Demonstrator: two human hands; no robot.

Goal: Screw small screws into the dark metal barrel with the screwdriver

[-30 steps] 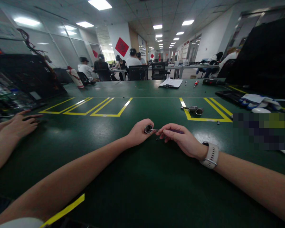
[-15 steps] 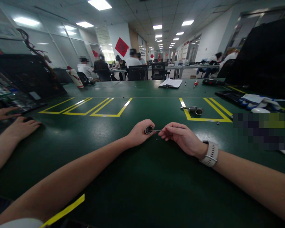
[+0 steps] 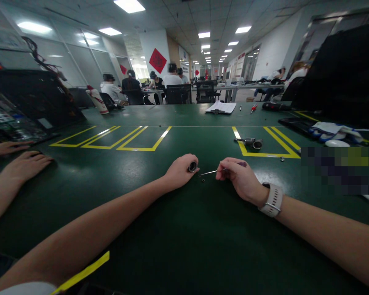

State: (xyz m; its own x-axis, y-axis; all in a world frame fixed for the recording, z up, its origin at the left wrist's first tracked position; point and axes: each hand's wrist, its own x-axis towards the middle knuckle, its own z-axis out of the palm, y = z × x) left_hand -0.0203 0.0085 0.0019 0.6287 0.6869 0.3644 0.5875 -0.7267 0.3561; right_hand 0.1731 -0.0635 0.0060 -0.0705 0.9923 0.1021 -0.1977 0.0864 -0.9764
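My left hand (image 3: pixel 180 171) rests on the green table (image 3: pixel 172 229) and grips a small round metal ring part (image 3: pixel 192 166), its opening facing right. My right hand (image 3: pixel 238 178), with a white watch on the wrist, holds a thin screwdriver (image 3: pixel 217 171) with a purple handle. The shaft points left, its tip a short way from the ring part and just above a tiny dark screw (image 3: pixel 203 180) lying on the table.
A similar metal part with a tool (image 3: pixel 252 142) lies inside the yellow-taped box ahead. Another person's hands (image 3: pixel 21 162) rest at the left by an opened laptop (image 3: pixel 27 104). Gloves (image 3: pixel 333 130), papers (image 3: pixel 221 107) and a red screwdriver (image 3: pixel 253 107) lie farther off.
My right hand has drawn the screwdriver back to the right, so its tip has come out of the ring part. The other person's hands shifted slightly at the left.
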